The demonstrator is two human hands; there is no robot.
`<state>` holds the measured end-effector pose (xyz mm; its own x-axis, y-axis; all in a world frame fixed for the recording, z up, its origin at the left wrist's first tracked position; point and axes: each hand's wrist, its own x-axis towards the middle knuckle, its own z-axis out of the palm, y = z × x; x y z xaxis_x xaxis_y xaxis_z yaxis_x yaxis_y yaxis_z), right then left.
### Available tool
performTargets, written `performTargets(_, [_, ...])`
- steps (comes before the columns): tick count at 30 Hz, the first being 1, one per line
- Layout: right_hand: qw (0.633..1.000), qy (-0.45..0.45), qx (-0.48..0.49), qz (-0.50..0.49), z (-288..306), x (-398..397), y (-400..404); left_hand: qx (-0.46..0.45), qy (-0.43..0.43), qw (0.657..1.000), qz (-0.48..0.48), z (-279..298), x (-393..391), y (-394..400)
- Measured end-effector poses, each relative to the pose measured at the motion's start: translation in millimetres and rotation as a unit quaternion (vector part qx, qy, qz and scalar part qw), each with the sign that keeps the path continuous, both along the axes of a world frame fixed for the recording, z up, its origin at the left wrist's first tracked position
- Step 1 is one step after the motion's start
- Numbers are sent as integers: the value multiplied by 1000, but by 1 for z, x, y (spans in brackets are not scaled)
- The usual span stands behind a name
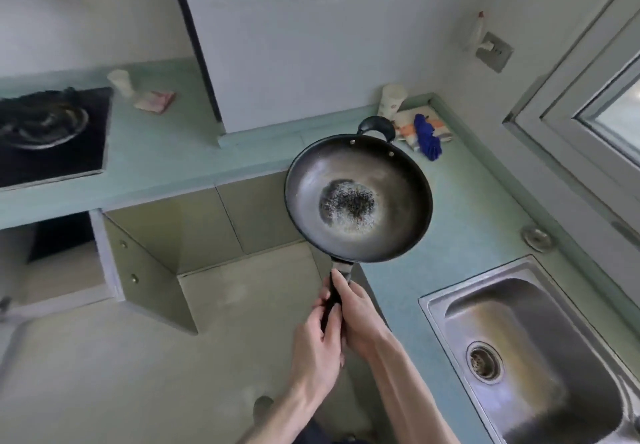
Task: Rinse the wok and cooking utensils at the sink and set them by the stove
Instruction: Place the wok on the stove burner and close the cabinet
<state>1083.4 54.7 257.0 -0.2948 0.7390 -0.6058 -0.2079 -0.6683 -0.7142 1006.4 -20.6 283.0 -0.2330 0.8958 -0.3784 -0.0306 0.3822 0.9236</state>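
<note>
Head view, only one: wok [358,198] is held in the air, level, bowl up, over the inner corner of the L-shaped tabletop [460,222] and partly over the floor in front of it. Both hands are on its long black handle [333,296], which runs from the bowl straight back toward the person. Right hand [360,315] is the grip nearer the bowl, fingers wrapped round the handle; left hand [317,339] holds just behind and below it, fingers curled on the handle end. So the wok's long axis goes handle near, bowl away, w/ the small loop handle [375,127] at the far rim. Dark speckled residue w/ what looks like a little liquid sits in the bowl's centre. Sink [526,357] lies to the right of the grip, set in the right-hand run of the tabletop, near its front edge; stove [52,132] is at the far left end, well apart. Judgement: rinse not yet done, so the coming move is a swing right w/ the bowl over the basin; right hand is nearer the sink. Keep it level or the liquid spills.
</note>
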Motion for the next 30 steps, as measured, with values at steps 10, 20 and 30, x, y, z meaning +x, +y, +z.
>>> performTargets(10, [992, -44, 40, 110, 13, -158, 27, 32, -7, 989, 144, 10, -132, 12])
performTargets(20, [957, -66, 111, 261, 52, -280, 36, 6, -54, 980, 190, 26, -240, 10])
performTargets(30, [910, -65, 115, 393, 41, -385, 72, -5, -5, 944, 330, 23, -315, 39])
